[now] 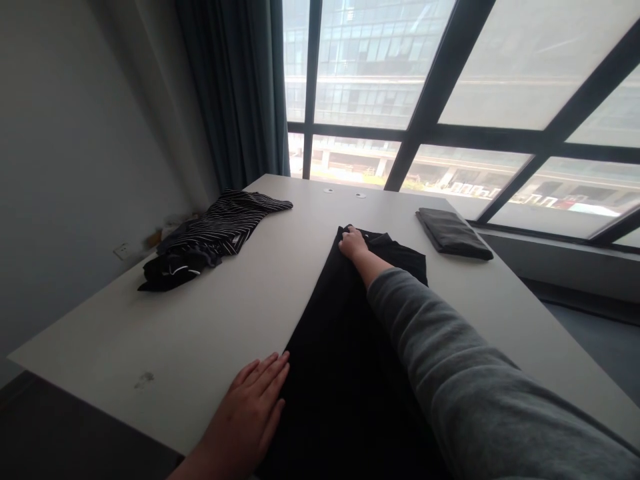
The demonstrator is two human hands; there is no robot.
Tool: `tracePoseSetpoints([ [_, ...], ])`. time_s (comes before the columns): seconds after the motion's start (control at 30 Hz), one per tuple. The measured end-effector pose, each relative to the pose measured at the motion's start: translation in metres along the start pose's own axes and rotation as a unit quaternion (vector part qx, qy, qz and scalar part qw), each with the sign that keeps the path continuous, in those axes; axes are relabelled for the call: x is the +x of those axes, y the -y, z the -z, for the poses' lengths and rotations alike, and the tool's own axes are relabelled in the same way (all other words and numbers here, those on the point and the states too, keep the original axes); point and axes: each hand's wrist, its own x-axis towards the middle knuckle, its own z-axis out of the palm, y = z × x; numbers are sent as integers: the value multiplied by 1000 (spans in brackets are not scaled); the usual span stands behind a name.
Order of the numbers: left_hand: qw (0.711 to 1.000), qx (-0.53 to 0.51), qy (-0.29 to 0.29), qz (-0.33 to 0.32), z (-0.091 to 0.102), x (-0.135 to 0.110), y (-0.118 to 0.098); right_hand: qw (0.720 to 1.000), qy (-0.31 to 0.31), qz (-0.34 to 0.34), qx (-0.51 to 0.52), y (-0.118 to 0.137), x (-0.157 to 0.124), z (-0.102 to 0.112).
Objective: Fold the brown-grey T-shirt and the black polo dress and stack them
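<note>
A long black garment [345,340] lies stretched lengthwise down the middle of a white table [210,313]. My left hand [253,413] lies flat with fingers stretched out at the garment's near left edge, partly on the table. My right hand [353,244], in a grey sleeve, reaches far forward and rests on the garment's far top corner, fingers curled on the cloth.
A heap of striped and black clothes [210,237] lies at the table's far left. A folded dark grey cloth [453,233] sits at the far right. Large windows and a dark curtain [240,93] stand behind the table. A grey wall runs along the left.
</note>
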Motion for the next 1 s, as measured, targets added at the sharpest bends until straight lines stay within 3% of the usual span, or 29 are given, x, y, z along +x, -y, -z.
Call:
tracePoseSetpoints([
  [0.2, 1000, 4, -8, 12, -3, -4, -2, 999, -36, 28, -5, 9, -6, -1],
  [0.4, 1000, 10, 3, 0, 6, 0, -3, 999, 46, 13, -4, 20, 15, -13],
  [0.53, 998, 22, 46, -42, 11, 1, -2, 996, 88, -6, -2, 19, 31, -25],
  [0.77, 991, -43, 101, -71, 25, -4, 3, 995, 96, 16, -5, 14, 49, -29],
  [0.87, 984, -80, 118, -107, 39, 22, 12, 997, 65, 42, -14, 20, 44, -23],
  [1.0, 984, -54, 118, -120, 35, 101, 25, 997, 2, 80, -22, 32, 28, -9],
])
